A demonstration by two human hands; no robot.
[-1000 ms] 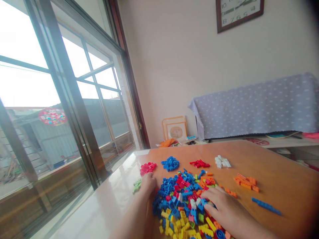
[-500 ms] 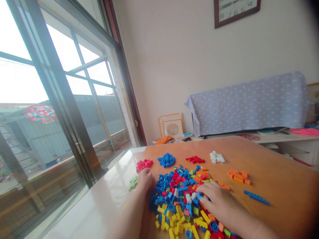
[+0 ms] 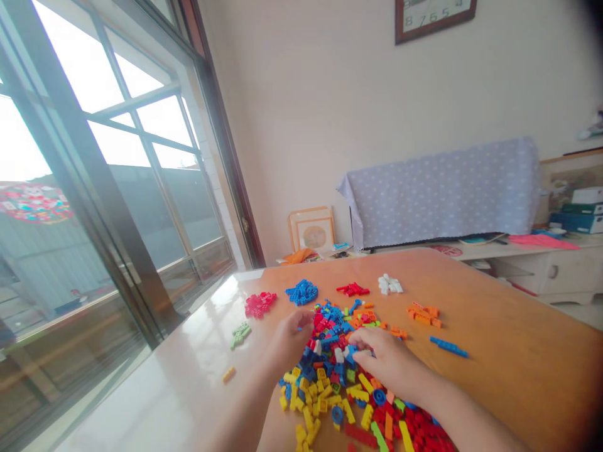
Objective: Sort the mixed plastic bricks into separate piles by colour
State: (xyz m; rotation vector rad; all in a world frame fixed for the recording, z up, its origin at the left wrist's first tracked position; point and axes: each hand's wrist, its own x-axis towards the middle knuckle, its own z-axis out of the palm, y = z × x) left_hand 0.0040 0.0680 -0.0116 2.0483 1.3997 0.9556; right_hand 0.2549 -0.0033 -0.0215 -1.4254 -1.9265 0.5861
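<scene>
A heap of mixed toy building bricks (image 3: 325, 389) spreads over the table, in blue, yellow, red, orange, white and green. My left hand (image 3: 293, 336) reaches over the heap's left upper edge, beside blue and red bricks; thumb and fingers are bent but apart, with no brick visible in its grip. Among blue and white bricks on the heap's right side is my right hand (image 3: 379, 355), its thumb and fingertips apart and near or touching the bricks. Beyond lie small groups of pink bricks (image 3: 260, 304), blue bricks (image 3: 302, 292), red bricks (image 3: 353, 289) and white bricks (image 3: 390, 284).
Light green bricks (image 3: 240, 334) and a single yellow brick (image 3: 228, 375) lie at left on the glossy table (image 3: 513, 320). To the right are orange bricks (image 3: 424, 314) and a long blue piece (image 3: 448, 346). A window (image 3: 160, 182) borders the left side; a cloth-covered object (image 3: 443, 194) stands behind.
My left hand has moved right, from beside the pink bricks to the mixed heap. The right hand stays at the heap. The view has turned slightly right, and the yellow brick at left is uncovered.
</scene>
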